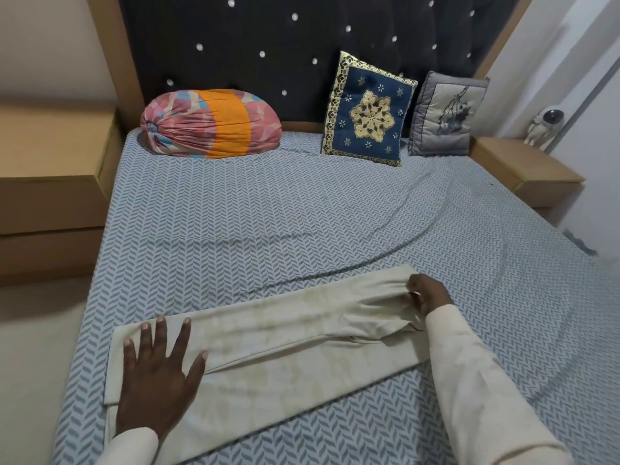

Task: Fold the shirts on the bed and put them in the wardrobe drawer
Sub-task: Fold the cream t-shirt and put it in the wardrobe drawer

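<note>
Looking down across a bed (302, 213) in blue-grey herringbone print, creasing in long ridges toward 3 o'clock. Backing it at 12 o'clock with a dark buttoned headboard (268, 45) in a wooden frame. Flanking it with a wooden cabinet (50, 169) at 9 o'clock and a low bedside table (530, 166) at 2 o'clock, the latter carrying a small white figurine (545, 125). Leaning against the headboard: a pink-and-orange bolster (209, 124) at 11 o'clock, a blue-and-gold cushion (367, 110) at 1 o'clock, a grey cushion (446, 115) just beside it. Lying at 6 o'clock on the near part of the bed, well apart from the cushions: a cream shirt (285, 347) folded into a long band. Pressing its end toward 7 o'clock flat with the left hand (157, 374), fingers spreading wide. Pinching its end toward 4 o'clock with the right hand (426, 297), fingers curling round bunched cloth.
</note>
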The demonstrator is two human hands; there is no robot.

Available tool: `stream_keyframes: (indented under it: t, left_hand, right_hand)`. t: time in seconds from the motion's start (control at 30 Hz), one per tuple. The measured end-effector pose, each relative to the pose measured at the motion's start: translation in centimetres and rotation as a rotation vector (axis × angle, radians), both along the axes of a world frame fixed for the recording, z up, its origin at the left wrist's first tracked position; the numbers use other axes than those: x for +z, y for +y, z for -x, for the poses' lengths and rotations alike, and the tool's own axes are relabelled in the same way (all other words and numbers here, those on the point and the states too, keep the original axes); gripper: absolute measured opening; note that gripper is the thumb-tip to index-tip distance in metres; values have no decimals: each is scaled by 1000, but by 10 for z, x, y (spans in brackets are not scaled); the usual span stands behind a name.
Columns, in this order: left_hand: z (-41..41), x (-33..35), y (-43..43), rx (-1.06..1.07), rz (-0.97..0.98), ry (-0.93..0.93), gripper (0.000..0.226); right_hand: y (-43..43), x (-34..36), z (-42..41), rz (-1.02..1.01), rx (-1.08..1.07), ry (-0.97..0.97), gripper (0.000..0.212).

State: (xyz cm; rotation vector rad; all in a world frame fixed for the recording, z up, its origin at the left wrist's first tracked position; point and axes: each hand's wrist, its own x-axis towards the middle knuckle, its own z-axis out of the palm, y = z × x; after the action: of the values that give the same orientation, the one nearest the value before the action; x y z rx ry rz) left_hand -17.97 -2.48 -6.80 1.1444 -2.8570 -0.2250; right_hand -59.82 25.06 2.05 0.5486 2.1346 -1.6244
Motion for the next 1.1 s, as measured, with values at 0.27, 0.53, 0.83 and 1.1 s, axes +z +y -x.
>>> stream_keyframes:
  t: [0.27,0.53,0.83,1.1]
  left_hand:
    - [1,4,1,0,-11,-7,82]
    - [2,8,2,2,-8,0,83]
    - [2,2,0,7,-12,-30,80]
    - [3,1,1,17,-2,-18,83]
  right_hand:
    - [17,-21,-12,-175,-8,100,10]
    - [-45,-38,-74,-483,438,852,32]
    - [-35,-75,-12,-1049,705,551,39]
    - [-30,-65,40,-1100,859,390,48]
